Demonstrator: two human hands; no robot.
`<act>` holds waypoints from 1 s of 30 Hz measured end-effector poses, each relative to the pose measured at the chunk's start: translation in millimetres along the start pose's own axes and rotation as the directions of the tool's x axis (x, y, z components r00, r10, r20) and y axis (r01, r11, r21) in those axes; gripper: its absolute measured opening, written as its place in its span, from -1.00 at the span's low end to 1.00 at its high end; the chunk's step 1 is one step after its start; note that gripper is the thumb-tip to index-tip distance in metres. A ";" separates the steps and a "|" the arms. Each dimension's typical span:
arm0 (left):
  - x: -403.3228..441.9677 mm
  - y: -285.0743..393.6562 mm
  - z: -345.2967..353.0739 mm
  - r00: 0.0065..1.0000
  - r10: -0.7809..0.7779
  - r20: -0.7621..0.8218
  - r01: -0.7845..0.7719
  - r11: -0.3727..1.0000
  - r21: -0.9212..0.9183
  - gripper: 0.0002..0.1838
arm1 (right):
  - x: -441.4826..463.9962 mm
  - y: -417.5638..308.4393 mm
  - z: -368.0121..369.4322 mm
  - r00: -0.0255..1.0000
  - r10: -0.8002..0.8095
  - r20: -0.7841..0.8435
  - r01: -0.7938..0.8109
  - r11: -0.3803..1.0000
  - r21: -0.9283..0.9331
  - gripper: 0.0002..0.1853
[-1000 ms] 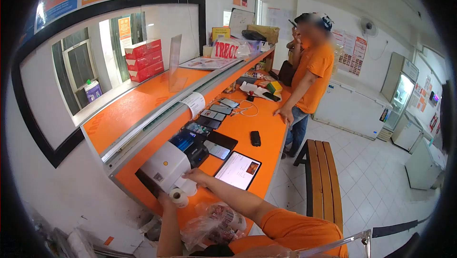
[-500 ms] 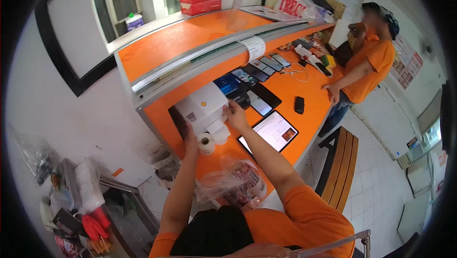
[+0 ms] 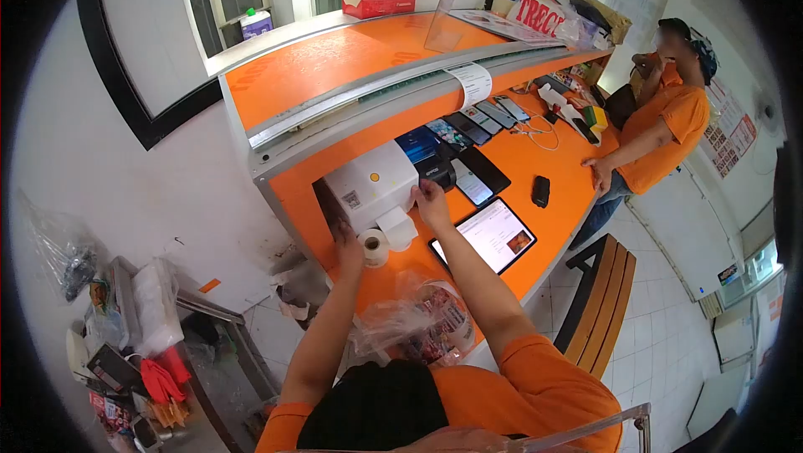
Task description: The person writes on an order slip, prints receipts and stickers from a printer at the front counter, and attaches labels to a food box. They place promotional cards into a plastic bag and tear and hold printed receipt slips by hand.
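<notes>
A white label printer (image 3: 373,184) with a yellow round button and a black-patterned sticker stands at the counter's left end. My left hand (image 3: 348,245) grips its near left corner, the fingertips partly in shadow. At the opposite side, my right hand (image 3: 431,204) has its fingers bent against the near right edge. A white paper strip (image 3: 398,230) lies in front of the printer between my hands. The paper roll (image 3: 374,247) stands close to my left hand. Right of my right forearm is a tablet (image 3: 489,235) with a lit screen.
Several phones (image 3: 473,125) lie along the orange counter (image 3: 523,189), with a small black device (image 3: 541,191) nearer its edge. A clear plastic bag (image 3: 418,319) sits close to my body. Another person (image 3: 665,131) leans on the far end. A slatted bench (image 3: 604,307) stands to the right.
My view has shifted, so the counter and printer appear farther right in the picture. Both hands stay at the printer's sides, with little visible movement against it.
</notes>
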State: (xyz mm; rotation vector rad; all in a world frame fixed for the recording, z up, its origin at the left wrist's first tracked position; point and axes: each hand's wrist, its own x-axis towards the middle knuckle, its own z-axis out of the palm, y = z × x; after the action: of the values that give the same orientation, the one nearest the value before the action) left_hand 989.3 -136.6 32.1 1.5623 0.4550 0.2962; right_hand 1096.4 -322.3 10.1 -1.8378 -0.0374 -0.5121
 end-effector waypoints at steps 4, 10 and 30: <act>47.3 -70.8 15.3 0.994 0.058 -0.094 -0.048 0.994 0.101 -0.43 | -2.9 -37.6 -14.1 0.974 0.158 0.163 -0.172 0.982 0.076 -0.62; 19.7 -13.8 10.5 0.987 -0.142 -0.078 0.143 0.990 0.005 -0.43 | -27.5 -64.3 -21.9 0.864 0.289 0.412 -0.252 0.957 -0.144 -0.72; 28.2 -18.2 23.6 0.971 -0.065 -0.232 0.072 0.997 0.024 -0.47 | -30.9 -59.4 -24.1 0.655 0.482 0.582 -0.651 0.752 0.109 -0.73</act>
State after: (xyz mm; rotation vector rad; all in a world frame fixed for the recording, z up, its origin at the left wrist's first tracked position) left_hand 1023.1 -144.6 10.3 1.5464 0.6968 0.4212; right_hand 1044.1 -317.7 58.1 -1.5066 0.0977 0.4463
